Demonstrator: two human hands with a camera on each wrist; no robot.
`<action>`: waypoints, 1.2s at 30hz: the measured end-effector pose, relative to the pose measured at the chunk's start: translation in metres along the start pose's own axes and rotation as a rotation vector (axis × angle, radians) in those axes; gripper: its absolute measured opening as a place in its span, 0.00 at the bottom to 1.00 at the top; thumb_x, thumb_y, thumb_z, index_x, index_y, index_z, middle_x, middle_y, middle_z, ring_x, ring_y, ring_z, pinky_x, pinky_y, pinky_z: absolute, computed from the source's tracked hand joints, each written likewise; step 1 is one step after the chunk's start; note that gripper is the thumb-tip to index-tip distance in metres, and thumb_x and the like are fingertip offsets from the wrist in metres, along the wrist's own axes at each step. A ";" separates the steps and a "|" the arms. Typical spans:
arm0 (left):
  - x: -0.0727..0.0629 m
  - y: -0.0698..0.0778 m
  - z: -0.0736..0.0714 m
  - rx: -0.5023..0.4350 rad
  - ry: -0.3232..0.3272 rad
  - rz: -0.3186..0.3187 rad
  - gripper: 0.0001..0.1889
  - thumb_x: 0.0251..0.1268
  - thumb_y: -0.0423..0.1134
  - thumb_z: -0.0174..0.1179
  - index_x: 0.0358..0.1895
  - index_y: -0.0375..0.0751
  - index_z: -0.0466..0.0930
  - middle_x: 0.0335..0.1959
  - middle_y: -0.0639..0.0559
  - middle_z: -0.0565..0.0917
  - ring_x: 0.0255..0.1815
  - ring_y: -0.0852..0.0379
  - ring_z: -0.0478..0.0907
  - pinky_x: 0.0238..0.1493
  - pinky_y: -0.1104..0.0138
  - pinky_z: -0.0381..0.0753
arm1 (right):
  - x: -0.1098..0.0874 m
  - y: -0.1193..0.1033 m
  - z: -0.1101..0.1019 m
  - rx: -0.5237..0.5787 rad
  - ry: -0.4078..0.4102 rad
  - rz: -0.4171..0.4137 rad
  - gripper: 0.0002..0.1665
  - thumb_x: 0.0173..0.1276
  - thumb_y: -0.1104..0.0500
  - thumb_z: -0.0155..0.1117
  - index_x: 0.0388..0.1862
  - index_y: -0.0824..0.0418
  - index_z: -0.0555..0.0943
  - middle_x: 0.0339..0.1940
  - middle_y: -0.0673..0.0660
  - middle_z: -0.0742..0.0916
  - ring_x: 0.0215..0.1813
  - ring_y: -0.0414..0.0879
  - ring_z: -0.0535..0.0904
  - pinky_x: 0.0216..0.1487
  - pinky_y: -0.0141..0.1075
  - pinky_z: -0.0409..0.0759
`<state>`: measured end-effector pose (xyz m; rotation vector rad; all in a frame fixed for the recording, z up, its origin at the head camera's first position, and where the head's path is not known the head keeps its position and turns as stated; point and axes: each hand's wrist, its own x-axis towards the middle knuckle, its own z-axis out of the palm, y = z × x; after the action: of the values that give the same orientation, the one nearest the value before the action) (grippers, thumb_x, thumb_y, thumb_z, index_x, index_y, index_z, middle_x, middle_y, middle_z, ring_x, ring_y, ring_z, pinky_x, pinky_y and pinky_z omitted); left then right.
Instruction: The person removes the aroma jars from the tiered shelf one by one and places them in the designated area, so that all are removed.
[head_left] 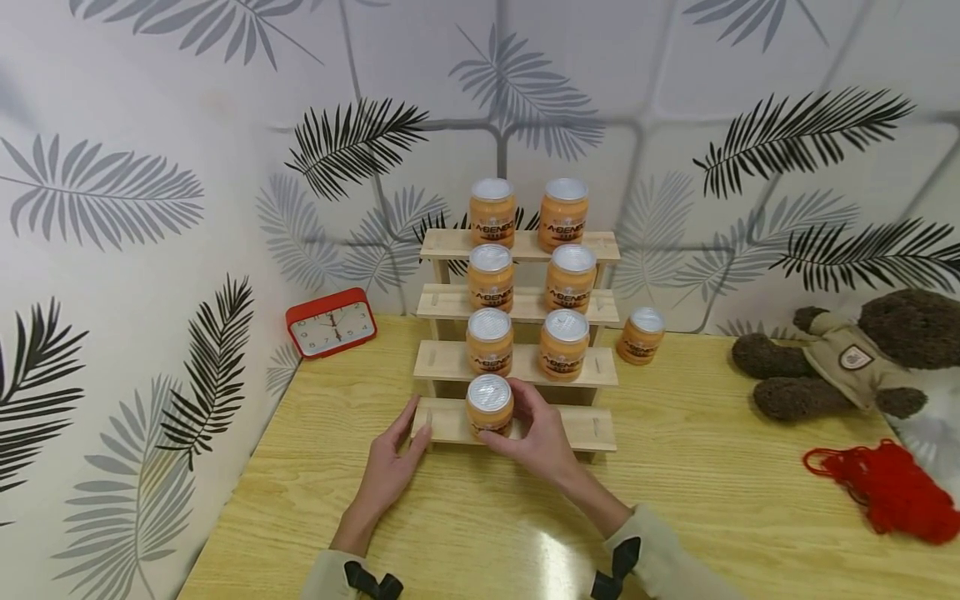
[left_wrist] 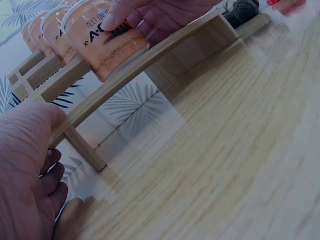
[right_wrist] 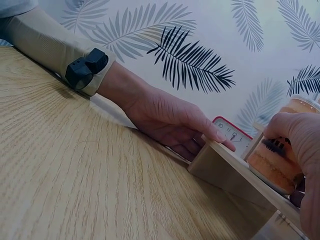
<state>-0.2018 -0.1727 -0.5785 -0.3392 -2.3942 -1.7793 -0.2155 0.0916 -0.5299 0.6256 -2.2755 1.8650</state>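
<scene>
Sleeves (head_left: 675, 552): nearest me, coming in from the bottom; taking the wooden rack (head_left: 437, 360) as hub, they lie near 5 and between 7 and 8 o'clock.
Left hand (head_left: 393, 460): at 8 o'clock, thumb and fingers clamped round the left end of the lowest tier (head_left: 581, 427); I judge it is steadying the stand.
Right hand (head_left: 543, 443): at 5 o'clock, clamped on a jar, thumb across the front and fingers round the right side.
Held jar (head_left: 490, 412): orange with a silvery lid, at 7 o'clock on the lowest tier, upright; I can't tell whether the board bears its full weight.
Upper tiers (head_left: 442, 302): two standing jars (head_left: 491, 287) on each, in two columns; the held one lines up with the left column.
Bottom-tier placement: the step in hand, as I read it; I'd want the jar squared with that column, then the fingers opened without nudging it.
Loose jar (head_left: 641, 337): upright on the table (head_left: 675, 433) at 3 o'clock, just beside the rack; I judge the following move calls for a right-hand reach there, then a spot right of the held jar.
Red clock (head_left: 331, 325): 9 o'clock, well apart from both hands.
</scene>
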 end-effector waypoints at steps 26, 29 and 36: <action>-0.002 -0.002 0.000 -0.031 -0.005 0.004 0.32 0.81 0.42 0.59 0.82 0.39 0.62 0.79 0.43 0.66 0.79 0.52 0.62 0.72 0.80 0.61 | -0.015 -0.018 -0.010 -0.056 0.121 0.019 0.46 0.48 0.67 0.89 0.68 0.64 0.78 0.58 0.61 0.89 0.58 0.54 0.86 0.61 0.46 0.84; -0.001 -0.003 0.000 -0.030 -0.003 0.007 0.31 0.81 0.41 0.59 0.82 0.40 0.62 0.79 0.43 0.67 0.79 0.52 0.63 0.72 0.79 0.61 | -0.017 -0.022 -0.015 -0.076 0.132 0.002 0.46 0.47 0.71 0.87 0.67 0.69 0.78 0.56 0.64 0.89 0.57 0.55 0.87 0.59 0.46 0.85; 0.000 -0.002 0.000 -0.021 -0.008 0.008 0.32 0.81 0.42 0.59 0.82 0.41 0.62 0.79 0.47 0.66 0.79 0.53 0.62 0.73 0.77 0.61 | -0.025 -0.020 -0.034 -0.099 0.170 -0.049 0.46 0.46 0.73 0.86 0.67 0.69 0.78 0.55 0.64 0.89 0.54 0.43 0.86 0.56 0.35 0.85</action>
<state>-0.2023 -0.1734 -0.5804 -0.3580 -2.3775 -1.8050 -0.1897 0.1269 -0.5128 0.4846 -2.2071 1.7008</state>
